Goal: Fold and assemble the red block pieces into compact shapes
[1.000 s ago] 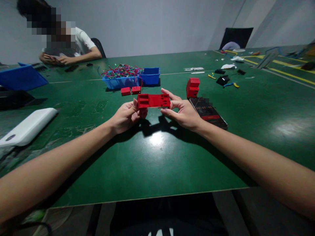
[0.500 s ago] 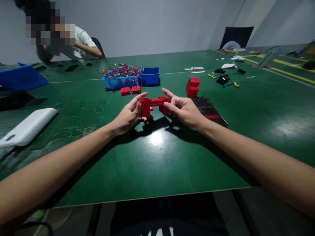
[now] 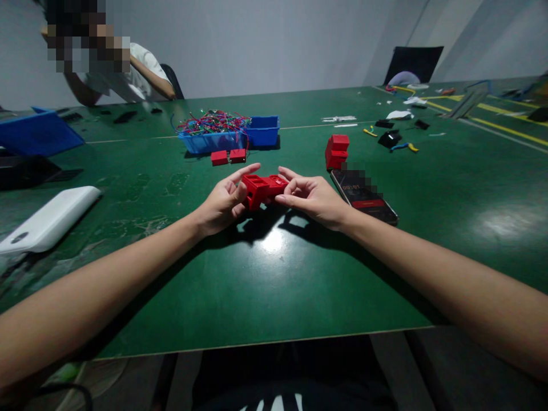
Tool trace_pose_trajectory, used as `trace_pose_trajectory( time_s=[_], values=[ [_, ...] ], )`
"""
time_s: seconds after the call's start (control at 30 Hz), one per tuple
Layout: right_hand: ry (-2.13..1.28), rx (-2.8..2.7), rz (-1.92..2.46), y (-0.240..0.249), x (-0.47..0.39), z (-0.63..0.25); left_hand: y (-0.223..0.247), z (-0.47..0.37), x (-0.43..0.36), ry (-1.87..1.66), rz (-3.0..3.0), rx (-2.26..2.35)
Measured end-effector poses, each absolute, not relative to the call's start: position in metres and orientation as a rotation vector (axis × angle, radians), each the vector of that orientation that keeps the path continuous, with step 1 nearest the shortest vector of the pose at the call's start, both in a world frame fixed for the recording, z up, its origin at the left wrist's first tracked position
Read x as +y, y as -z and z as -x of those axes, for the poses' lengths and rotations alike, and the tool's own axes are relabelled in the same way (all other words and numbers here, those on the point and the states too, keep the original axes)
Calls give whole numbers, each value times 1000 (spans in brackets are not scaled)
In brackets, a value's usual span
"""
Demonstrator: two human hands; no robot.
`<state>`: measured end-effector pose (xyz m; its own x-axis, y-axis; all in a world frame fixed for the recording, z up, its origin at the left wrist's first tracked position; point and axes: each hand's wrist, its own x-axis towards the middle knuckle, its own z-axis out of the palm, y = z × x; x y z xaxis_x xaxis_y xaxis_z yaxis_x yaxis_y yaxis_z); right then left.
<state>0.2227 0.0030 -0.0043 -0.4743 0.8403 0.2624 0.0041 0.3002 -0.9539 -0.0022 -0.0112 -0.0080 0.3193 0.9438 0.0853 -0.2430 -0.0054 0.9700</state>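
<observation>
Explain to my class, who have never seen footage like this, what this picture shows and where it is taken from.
There is no robot here. A camera worn on a person's head looks forward and down at their two bare hands. The left hand and right hand hold a red plastic part between them, above a green table. Beyond it are two small red blocks, a blue bin full of tangled wires and another blue bin. To the right, a red piece stands by a phone; to the left lies a white device. Another person sits across the table.
</observation>
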Motion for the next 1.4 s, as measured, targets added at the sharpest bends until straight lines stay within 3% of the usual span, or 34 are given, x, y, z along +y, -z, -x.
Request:
trace_pose_trajectory(
  time_s=[0.23, 0.7, 1.1, 1.4],
  values=[
    [-1298, -1671, 760, 3, 6, -223, -1, -5, -18, -1002, -1263, 656],
    [-1754, -1218, 791, 4, 6, -221, -25, -17, -36, -902, -1341, 648],
    [-2029, -1053, 788, -8, 6, -222, -27, -19, -42, -864, -727, 425],
    [-2078, -1007, 831, -11, 5, -223, -26, -13, -33, -960, -631, 536]
  ],
)
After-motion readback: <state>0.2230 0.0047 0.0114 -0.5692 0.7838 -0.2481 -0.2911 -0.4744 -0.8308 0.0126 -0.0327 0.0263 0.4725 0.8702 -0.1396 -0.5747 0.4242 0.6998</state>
